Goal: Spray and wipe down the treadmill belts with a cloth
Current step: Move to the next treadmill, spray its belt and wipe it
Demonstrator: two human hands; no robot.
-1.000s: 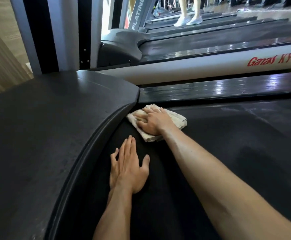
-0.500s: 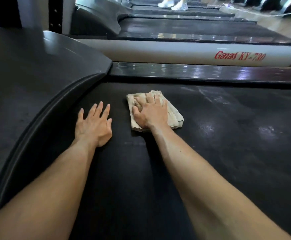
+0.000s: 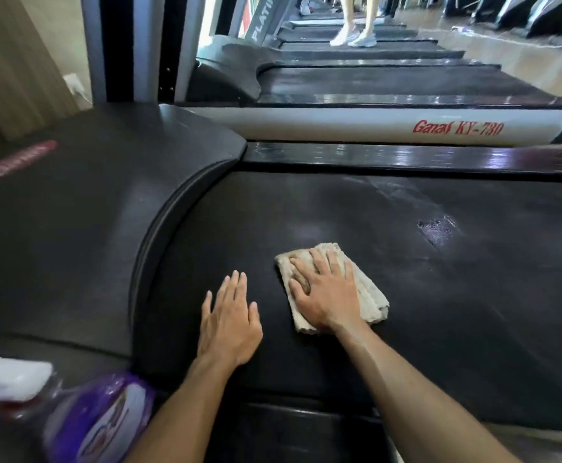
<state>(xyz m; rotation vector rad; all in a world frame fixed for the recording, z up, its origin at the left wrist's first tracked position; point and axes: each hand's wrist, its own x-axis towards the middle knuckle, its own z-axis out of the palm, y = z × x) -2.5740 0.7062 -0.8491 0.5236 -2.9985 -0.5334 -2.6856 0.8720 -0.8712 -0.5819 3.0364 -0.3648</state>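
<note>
Beige and soft, the cloth (image 3: 366, 289) lies folded on the black treadmill belt (image 3: 473, 295), near the curved motor cover (image 3: 89, 228). It looks light and floppy, so I think it would bunch up if pushed by one corner. The best place to hold it is flat on top, in the middle.

The right hand (image 3: 326, 295) does just that, fingers spread and pressing down. The left hand (image 3: 229, 322) lies flat and open on the belt just beside it, holding nothing.

A wet shiny patch (image 3: 438, 230) sits further along (likely spray not wiped yet). There is lots of open belt that way. The raised side rail (image 3: 406, 158) blocks the far edge, and the purple spray bottle (image 3: 99, 422) waits at the near corner.
</note>
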